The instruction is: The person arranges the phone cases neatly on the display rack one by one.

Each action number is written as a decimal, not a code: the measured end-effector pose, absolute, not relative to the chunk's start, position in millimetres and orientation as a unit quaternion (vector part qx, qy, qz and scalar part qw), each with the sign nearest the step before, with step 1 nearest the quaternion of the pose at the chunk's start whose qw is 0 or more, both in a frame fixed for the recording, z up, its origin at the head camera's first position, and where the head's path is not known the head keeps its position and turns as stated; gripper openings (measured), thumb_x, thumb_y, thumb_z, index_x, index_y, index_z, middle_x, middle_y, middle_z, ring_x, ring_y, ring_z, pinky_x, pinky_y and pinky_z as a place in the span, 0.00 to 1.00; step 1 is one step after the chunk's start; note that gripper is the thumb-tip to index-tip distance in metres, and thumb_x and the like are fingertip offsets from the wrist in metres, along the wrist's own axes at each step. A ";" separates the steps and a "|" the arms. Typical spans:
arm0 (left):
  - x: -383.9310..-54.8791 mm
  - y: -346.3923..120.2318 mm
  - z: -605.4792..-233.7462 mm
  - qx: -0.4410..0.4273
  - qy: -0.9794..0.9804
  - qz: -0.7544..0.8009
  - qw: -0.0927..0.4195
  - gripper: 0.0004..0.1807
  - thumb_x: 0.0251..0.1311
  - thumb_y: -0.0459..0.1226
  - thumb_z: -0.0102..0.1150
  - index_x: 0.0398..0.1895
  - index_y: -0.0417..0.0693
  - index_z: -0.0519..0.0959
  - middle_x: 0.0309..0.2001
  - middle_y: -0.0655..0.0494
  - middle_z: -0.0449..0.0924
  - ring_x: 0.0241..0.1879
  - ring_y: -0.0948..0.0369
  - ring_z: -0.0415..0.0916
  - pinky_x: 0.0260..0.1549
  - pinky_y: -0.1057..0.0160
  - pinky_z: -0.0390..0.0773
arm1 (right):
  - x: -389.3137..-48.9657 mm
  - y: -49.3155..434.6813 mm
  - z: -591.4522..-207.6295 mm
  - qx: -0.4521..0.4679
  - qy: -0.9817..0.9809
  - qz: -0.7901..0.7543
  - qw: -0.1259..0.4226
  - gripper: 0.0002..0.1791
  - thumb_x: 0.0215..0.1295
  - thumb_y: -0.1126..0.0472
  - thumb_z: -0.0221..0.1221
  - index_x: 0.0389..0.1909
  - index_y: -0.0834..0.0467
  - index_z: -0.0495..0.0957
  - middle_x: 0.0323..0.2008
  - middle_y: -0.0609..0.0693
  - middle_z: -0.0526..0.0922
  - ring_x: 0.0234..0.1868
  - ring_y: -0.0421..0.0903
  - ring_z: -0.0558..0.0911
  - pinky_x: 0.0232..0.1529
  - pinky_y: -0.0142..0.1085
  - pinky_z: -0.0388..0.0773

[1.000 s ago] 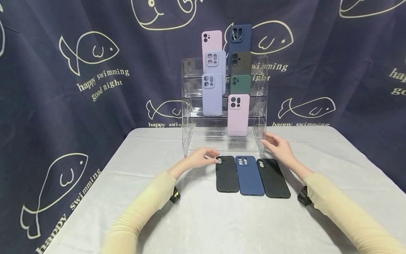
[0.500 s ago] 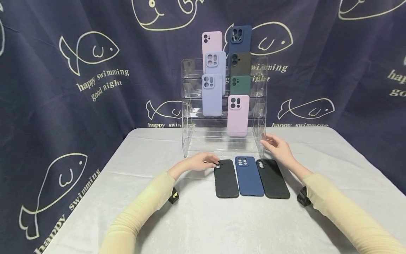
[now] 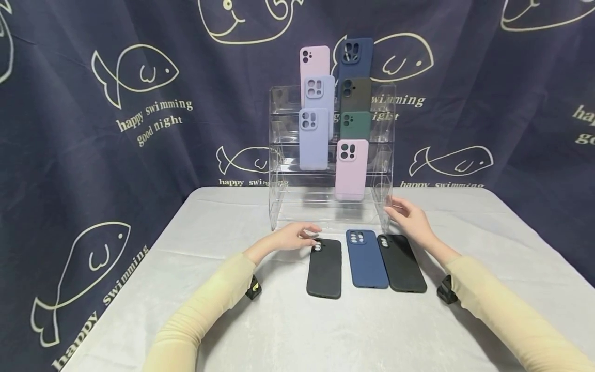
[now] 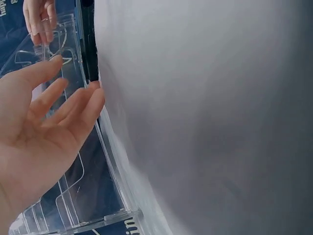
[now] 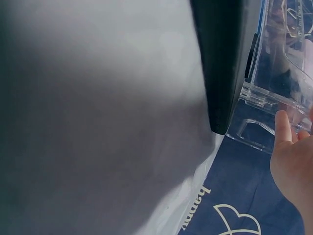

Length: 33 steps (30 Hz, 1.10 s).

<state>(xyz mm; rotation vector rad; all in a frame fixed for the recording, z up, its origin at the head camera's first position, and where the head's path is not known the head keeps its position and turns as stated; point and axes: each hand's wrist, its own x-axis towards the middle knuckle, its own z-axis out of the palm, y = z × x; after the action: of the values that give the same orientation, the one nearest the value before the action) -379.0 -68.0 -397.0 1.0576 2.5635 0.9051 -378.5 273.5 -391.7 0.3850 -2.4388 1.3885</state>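
Observation:
My left hand (image 3: 290, 236) lies at the top left corner of a black phone case (image 3: 324, 271), its fingertips right by the camera cutout. In the left wrist view that hand (image 4: 49, 122) shows relaxed fingers and a bare palm. A blue phone case (image 3: 367, 261) lies to the right, and a second black phone case (image 3: 402, 263) rests right beside it. With thumb and fingers, my right hand (image 3: 409, 219) pinches the right side panel of a clear tiered display rack (image 3: 297, 212). Part of that hand (image 5: 293, 156) runs off the right wrist view.
Several phone cases stand on the rack in two columns: pink (image 3: 315, 61), lilac (image 3: 313, 147), navy (image 3: 357, 54), dark brown (image 3: 357, 95), green (image 3: 356, 125) and a lower pink one (image 3: 351, 178). A white cloth covers the table (image 3: 223, 330). A dark patterned curtain (image 3: 153, 155) hangs behind.
The left black case has slid toward me and a little left, away from the blue case, with a slight turn. My left hand has drawn slightly nearer. The right hand stays on the rack.

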 end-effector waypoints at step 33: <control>-374.5 -68.9 -395.9 0.309 0.905 0.262 0.127 0.11 0.50 0.35 0.65 0.36 0.43 0.78 0.36 0.53 0.80 0.39 0.61 0.77 0.46 0.65 0.77 | -376.1 273.4 -390.8 0.124 -0.855 0.480 0.152 0.30 0.67 0.56 0.55 0.63 0.72 0.63 0.57 0.72 0.72 0.55 0.65 0.75 0.39 0.13 0.75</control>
<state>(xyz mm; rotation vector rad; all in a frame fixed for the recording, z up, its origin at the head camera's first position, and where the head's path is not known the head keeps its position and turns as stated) -374.5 -68.9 -395.9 0.8993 2.6358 0.7624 -376.1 273.4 -390.8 0.3546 -2.4533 1.3784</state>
